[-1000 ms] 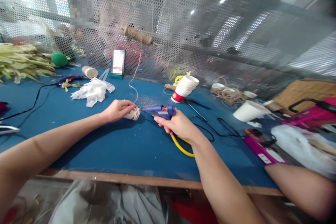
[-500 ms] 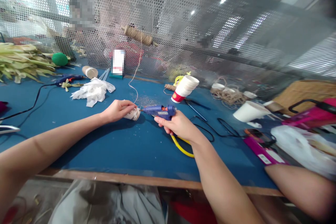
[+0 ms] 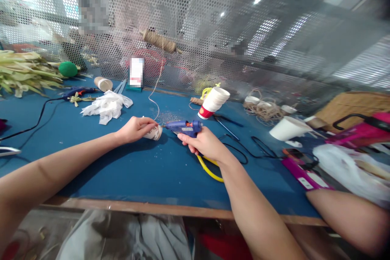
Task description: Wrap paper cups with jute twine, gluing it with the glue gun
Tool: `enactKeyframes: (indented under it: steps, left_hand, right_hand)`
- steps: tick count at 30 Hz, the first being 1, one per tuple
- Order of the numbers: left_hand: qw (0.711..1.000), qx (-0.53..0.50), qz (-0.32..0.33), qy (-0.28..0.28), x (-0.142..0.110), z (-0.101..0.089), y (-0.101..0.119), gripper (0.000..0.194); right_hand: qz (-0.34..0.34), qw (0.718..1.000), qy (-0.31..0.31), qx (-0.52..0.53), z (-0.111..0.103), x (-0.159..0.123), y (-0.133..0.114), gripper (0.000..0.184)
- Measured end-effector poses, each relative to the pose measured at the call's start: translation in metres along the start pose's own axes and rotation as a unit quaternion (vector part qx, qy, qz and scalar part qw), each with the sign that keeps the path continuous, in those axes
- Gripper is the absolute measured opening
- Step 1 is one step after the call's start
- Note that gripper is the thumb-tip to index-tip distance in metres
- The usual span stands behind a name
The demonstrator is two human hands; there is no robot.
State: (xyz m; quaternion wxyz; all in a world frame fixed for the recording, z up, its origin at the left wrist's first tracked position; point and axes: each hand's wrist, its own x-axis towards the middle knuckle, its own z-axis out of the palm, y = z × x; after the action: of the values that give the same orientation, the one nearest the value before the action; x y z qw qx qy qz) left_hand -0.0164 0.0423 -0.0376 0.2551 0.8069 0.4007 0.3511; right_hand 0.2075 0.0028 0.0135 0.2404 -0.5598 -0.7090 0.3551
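My left hand (image 3: 137, 128) is closed on a printed paper cup (image 3: 154, 133) lying on its side on the blue table, its fingers over the top. My right hand (image 3: 204, 143) grips a blue glue gun (image 3: 184, 127) by its handle. The gun's nozzle points left and sits right at the cup, by my left fingertips; whether it touches I cannot tell. A thin twine (image 3: 154, 91) runs down from a twine spool (image 3: 159, 41) on the mesh panel to the cup. Below my right hand lies something with yellow loops (image 3: 210, 170), partly hidden.
Behind my hands stands a tilted stack of paper cups (image 3: 214, 103), with scissors (image 3: 227, 126) beside it. White crumpled strips (image 3: 108, 105), another glue gun (image 3: 79, 92) and husks (image 3: 27, 71) lie left. At right are a white roll (image 3: 286, 129), a purple box (image 3: 303, 174) and another person's arm (image 3: 347, 215).
Both hands keep nearly the same pose, with the glue gun still at the cup. The whole view has shifted very slightly.
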Motion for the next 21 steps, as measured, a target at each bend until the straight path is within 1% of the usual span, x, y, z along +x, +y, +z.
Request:
enactKeyframes:
  steps: [7, 13, 21]
  left_hand:
    - [1.0, 0.005, 0.004, 0.0, -0.0008, 0.0008, -0.0007, 0.038]
    - [1.0, -0.014, -0.018, 0.003, 0.0007, 0.0014, -0.0032, 0.038]
    - [0.999, -0.031, -0.039, 0.011, 0.0029, 0.0017, -0.0025, 0.038]
  right_hand:
    - [0.007, 1.0, -0.007, -0.008, -0.0004, 0.0007, 0.0004, 0.031]
    - [-0.013, 0.999, -0.027, -0.017, -0.0034, -0.0034, 0.0014, 0.032]
    - [-0.003, 0.999, -0.047, -0.019, -0.0045, -0.0061, 0.0013, 0.031]
